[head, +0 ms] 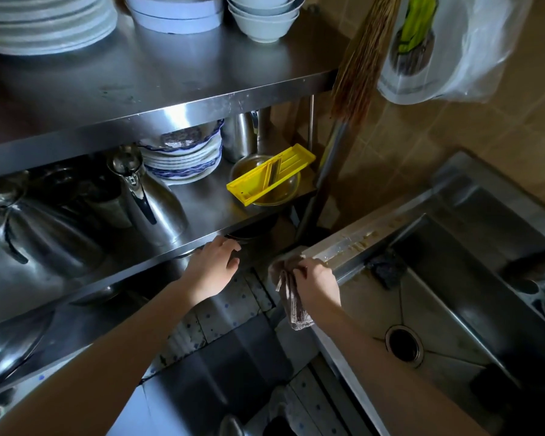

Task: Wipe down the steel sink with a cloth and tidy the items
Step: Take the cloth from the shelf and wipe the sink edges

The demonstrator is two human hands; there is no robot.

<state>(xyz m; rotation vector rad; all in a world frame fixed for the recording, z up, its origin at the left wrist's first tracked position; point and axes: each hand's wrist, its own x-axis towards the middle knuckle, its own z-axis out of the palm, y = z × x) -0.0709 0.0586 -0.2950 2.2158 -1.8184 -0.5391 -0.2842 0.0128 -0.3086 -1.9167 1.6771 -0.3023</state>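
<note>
Steel kettles (148, 196) stand on the middle shelf (202, 199) at the left. The left hand (213, 272) rests on that shelf's front edge, its fingers (230, 247) loosely spread and grasping nothing. A yellow slicer (271, 174) lies across a bowl further right. The right hand (317, 286) grips a brown cloth (293, 305) against the sink (353, 243) rim's near corner. A dark scrubber (387, 269) sits inside the basin, beside the soiled rim.

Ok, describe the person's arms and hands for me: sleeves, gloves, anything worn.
Both arms are bare from as far up as the frame shows, with no sleeves in view. The left hand and the right hand wear no gloves. No watch, bracelet or ring can be seen on either wrist or on the visible fingers.
</note>
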